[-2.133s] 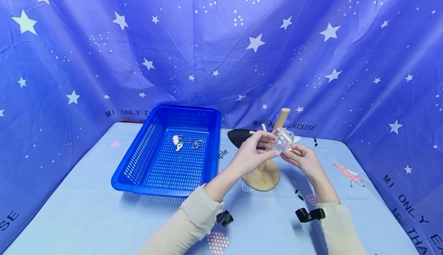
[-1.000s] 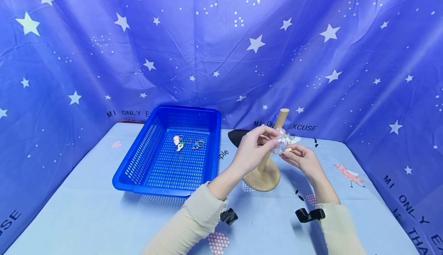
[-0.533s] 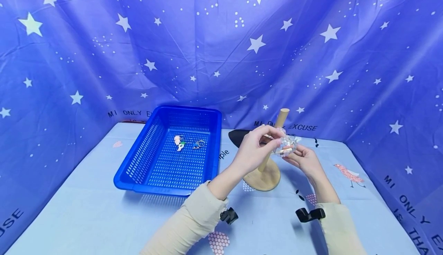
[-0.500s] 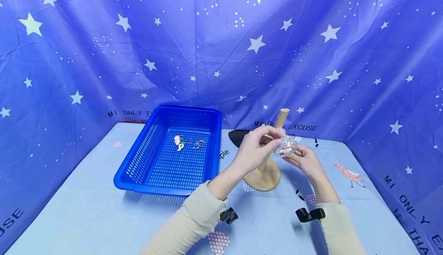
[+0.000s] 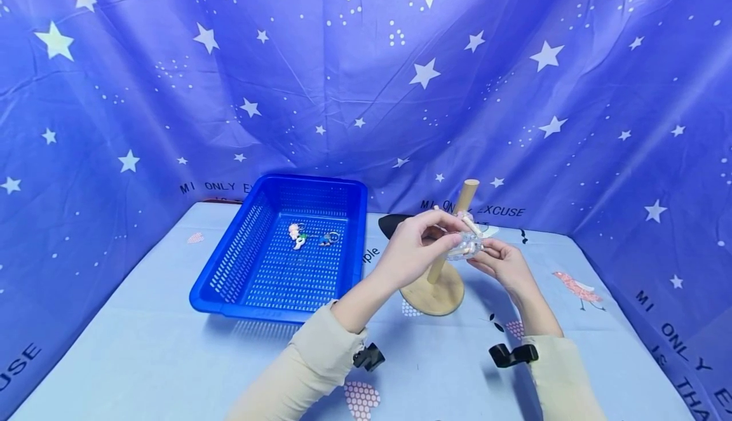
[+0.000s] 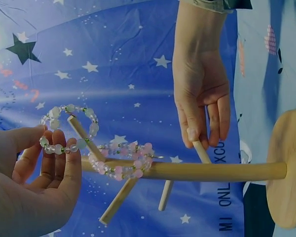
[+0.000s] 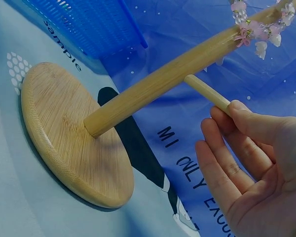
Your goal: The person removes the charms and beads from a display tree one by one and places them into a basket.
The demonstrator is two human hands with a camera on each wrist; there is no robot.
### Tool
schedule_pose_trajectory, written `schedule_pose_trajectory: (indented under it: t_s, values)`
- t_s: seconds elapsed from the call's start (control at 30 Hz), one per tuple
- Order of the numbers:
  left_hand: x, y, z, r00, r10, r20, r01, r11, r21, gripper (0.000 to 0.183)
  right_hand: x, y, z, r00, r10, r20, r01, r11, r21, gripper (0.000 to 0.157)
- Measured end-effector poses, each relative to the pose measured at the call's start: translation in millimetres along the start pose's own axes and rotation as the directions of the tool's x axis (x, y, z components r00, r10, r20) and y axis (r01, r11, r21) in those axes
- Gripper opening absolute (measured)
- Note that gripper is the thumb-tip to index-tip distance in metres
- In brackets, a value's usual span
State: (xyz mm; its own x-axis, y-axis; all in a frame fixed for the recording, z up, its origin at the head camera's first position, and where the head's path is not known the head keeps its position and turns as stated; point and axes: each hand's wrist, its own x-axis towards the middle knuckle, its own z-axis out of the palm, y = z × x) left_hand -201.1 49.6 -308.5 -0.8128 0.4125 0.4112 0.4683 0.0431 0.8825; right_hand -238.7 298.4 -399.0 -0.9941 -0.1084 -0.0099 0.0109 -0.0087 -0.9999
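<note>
One beaded bracelet (image 6: pixel 93 129) looks pale, translucent and green-flecked.

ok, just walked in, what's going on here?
A person is working with bracelets at a wooden stand. The left hand holds a pale beaded bracelet by the tip of an upper peg; I can't tell if the loop is around it. The right hand pinches a lower peg. Pink beads already hang on the stand. A few small trinkets lie in the blue basket beside it.
</note>
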Motion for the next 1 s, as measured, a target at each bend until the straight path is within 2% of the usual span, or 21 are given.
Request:
schedule_pose_trajectory:
  t_s: [0.13, 0.33, 0.53, 0.73, 1.0]
  values:
    - [-1.8, -0.5, -5.6, 1.0, 0.001, 0.008, -0.001, 1.0, 0.004, 0.018, 0.4, 0.6, -0.3, 1.0, 0.001, 0.003, -0.001, 1.0, 0.011, 0.02]
    - [-4.5, -1.6, -13.1, 1.0, 0.012, 0.015, -0.012, 1.0, -0.01, 0.017, 0.3, 0.5, -0.4, 1.0, 0.004, 0.001, -0.004, 1.0, -0.03, 0.013]
    - [-6.9, -0.8, -21.3, 0.999, 0.021, 0.024, -0.021, 0.999, -0.024, 0.017, -0.6, 0.3, 0.0, 1.0, -0.012, 0.011, 0.012, 1.0, -0.029, 0.009]
    - [-9.2, 0.7, -31.8, 1.0, 0.02, 0.007, -0.019, 0.999, -0.028, 0.016, 0.0, 0.4, 1.2, 1.0, -0.016, 0.01, 0.016, 1.0, -0.02, 0.009]
    - [-10.7, 1.6, -47.0, 1.0, 0.009, -0.022, -0.008, 1.0, 0.012, 0.016, 1.2, 1.3, 0.5, 1.0, 0.003, -0.001, -0.003, 0.999, -0.037, 0.009]
